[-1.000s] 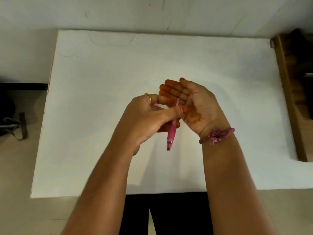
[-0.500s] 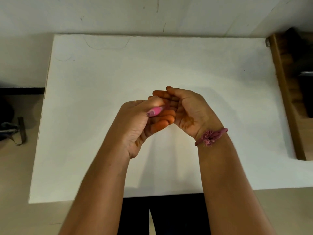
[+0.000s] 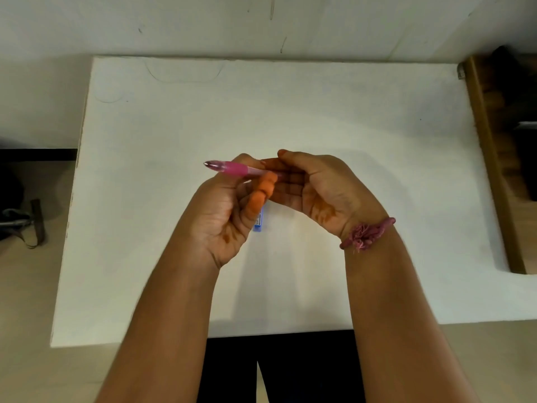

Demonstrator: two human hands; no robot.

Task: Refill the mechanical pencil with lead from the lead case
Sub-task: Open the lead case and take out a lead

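My left hand (image 3: 223, 216) grips a pink mechanical pencil (image 3: 232, 168) and holds it nearly level above the white table (image 3: 290, 106), its tip pointing left. The pencil's rear end disappears among the curled fingers of my cupped right hand (image 3: 316, 187), which touches my left fingers. I cannot tell whether the right hand pinches anything. A small blue lead case (image 3: 258, 223) shows just below my left fingers. Whether it lies on the table or is held is unclear.
A wooden piece of furniture (image 3: 494, 170) stands along the table's right edge. On the floor to the left lies a dark strap (image 3: 35, 225). A pink thread band (image 3: 366, 234) circles my right wrist. The wall runs behind the table's far edge.
The pencil turned from pointing down toward me, through being hidden in the left fist, to lying level with its tip to the left. My right hand curled in. The blue lead case came into sight.
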